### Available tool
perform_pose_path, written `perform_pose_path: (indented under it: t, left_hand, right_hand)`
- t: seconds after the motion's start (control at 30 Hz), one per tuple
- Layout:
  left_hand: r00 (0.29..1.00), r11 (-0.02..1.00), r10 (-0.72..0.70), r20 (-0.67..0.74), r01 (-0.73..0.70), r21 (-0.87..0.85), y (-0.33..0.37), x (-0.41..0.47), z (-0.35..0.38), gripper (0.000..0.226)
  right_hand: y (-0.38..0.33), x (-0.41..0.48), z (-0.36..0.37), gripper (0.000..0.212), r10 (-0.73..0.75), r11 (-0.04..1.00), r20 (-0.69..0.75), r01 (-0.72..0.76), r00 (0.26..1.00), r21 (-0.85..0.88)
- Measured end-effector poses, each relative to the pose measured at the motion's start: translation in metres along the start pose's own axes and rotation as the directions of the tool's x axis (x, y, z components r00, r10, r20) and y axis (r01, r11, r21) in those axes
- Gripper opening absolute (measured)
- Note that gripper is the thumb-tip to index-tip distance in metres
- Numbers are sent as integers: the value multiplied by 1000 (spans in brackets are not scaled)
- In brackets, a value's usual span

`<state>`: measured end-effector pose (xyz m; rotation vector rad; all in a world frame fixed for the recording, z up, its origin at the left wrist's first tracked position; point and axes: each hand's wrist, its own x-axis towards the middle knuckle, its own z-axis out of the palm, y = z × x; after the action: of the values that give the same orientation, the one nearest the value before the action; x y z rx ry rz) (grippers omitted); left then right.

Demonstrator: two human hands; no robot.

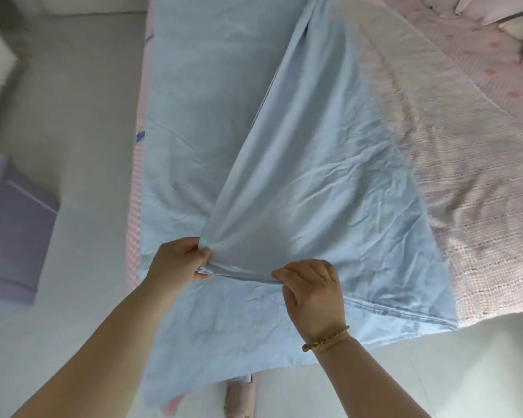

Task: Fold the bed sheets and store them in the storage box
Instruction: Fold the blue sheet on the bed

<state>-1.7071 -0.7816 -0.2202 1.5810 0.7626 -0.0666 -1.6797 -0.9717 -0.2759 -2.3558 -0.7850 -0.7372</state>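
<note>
A light blue bed sheet (224,95) lies spread over the left part of the bed, its near end hanging over the bed's front edge. One long layer is lifted and folded over toward the left, making a raised diagonal fold. My left hand (178,259) grips the bunched corner of that lifted layer. My right hand (311,289), with a beaded bracelet on the wrist, pinches the same folded edge a little to the right. A purple fabric storage box (12,233) stands on the floor at the left.
A pink patterned bedspread (465,164) covers the bed to the right of the sheet. Pale pillows (514,16) lie at the far right corner. Grey floor (73,101) runs along the bed's left side. A pink slipper (239,396) shows below the sheet.
</note>
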Motion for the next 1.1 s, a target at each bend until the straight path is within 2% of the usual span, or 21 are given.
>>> perform_pose_path:
  t: [0.17,0.23,0.37,0.47,0.57,0.6,0.67,0.7,0.77,0.83,0.9,0.93,0.97,1.0,1.07,1.1]
  left_hand:
    - [982,982,-155,-105,165,96,-84,-34,-31,31]
    - [978,970,-192,-83,202,138,-109,-39,-31,35]
    - [982,956,-175,-73,187,225,-127,-36,-24,36]
    - [985,956,-164,-49,171,238,-125,-35,-26,35]
    - [998,957,21,-66,-1,290,-110,-47,-51,28]
    - [994,944,83,-78,-53,326,-106,-53,-63,21]
    - [991,927,72,-114,-25,373,-110,-68,-84,12]
    - [991,924,15,-133,37,381,-119,-75,-92,12]
    - [980,916,-134,-149,179,359,-144,-83,-97,16]
    - [965,867,-230,-129,263,424,-163,-80,-89,18]
    - [968,838,-220,-118,249,485,-177,-74,-79,33]
    - [974,826,-191,-120,226,517,-181,-71,-75,40]
    - [975,811,-190,-117,223,541,-184,-69,-71,42]
    - [975,799,-190,-114,221,559,-188,-67,-70,43]
    - [971,780,-218,-99,234,580,-192,-64,-72,43]
    - [969,769,-234,-82,236,593,-193,-64,-73,45]
  right_hand:
    - [-29,-46,11,31,-142,989,249,149,958,-6]
    - [-33,-63,14,33,-95,994,362,110,927,-21]
    - [-39,-80,22,33,36,995,505,14,863,-95]
    - [-45,-82,25,24,93,991,517,-31,851,-129]
    - [-59,-71,23,24,89,995,460,-100,884,-1]
    - [-67,-66,20,21,64,995,457,-94,887,43]
    - [-82,-63,18,17,-33,992,473,-27,881,120]
    - [-90,-65,18,17,-85,991,531,17,843,132]
    - [-100,-74,25,23,-114,992,719,37,686,121]
    - [-101,-79,34,25,-47,999,816,11,576,50]
    - [-95,-76,43,26,46,997,876,-74,480,-11]
    - [-94,-70,43,23,66,993,879,-120,472,-10]
    - [-92,-65,41,21,90,986,862,-168,499,-6]
    - [-92,-59,38,26,112,978,856,-209,504,-5]
    - [-95,-44,38,46,187,930,866,-369,464,-3]
    - [-95,-39,42,46,223,890,867,-455,446,5]
